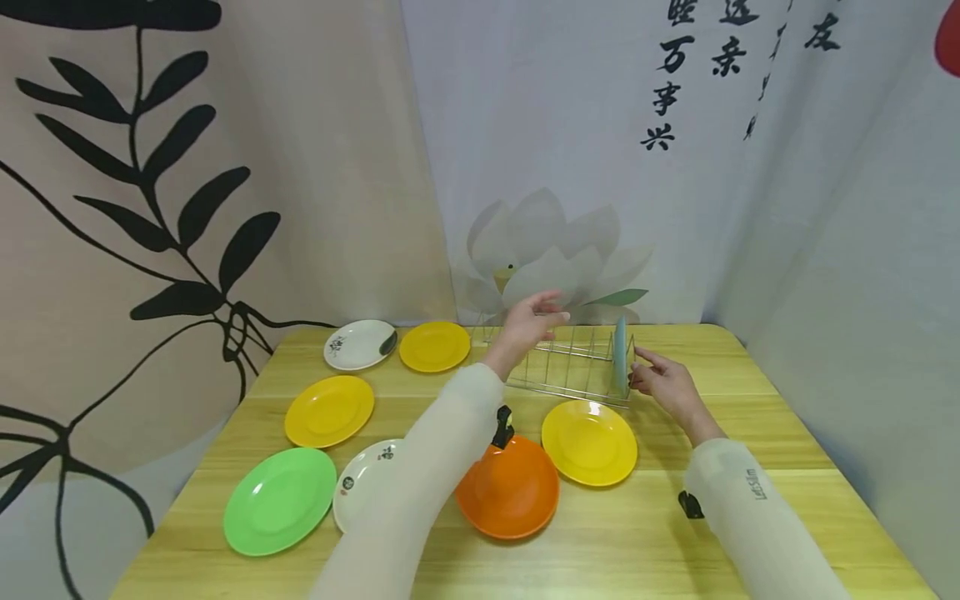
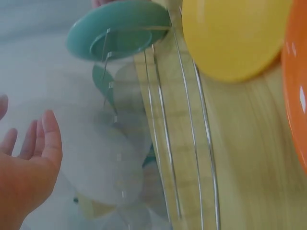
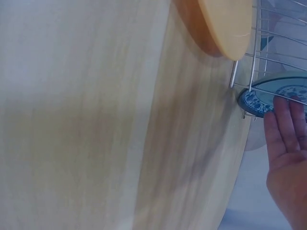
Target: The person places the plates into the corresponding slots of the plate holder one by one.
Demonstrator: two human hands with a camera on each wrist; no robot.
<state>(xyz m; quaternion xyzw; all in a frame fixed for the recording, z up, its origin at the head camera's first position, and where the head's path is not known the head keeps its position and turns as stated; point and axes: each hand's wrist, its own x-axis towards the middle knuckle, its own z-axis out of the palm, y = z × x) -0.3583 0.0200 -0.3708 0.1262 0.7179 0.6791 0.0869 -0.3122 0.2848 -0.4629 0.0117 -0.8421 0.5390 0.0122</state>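
Observation:
A blue-green plate (image 1: 620,357) stands on edge in the right end of a wire dish rack (image 1: 562,387). Its patterned blue-and-white face (image 3: 259,101) shows in the right wrist view, and its plain green back (image 2: 120,31) in the left wrist view. My right hand (image 1: 666,385) is at that end of the rack, fingertips against the plate's patterned side. Over the rack's left part, my left hand (image 1: 528,329) hovers with loosely spread fingers and holds nothing.
On the wooden table (image 1: 660,533), a yellow plate (image 1: 589,443) and an orange plate (image 1: 510,492) lie before the rack. To the left are a green plate (image 1: 280,502), white patterned plates (image 1: 360,345) and more yellow plates (image 1: 328,412). A printed curtain (image 1: 337,167) hangs behind.

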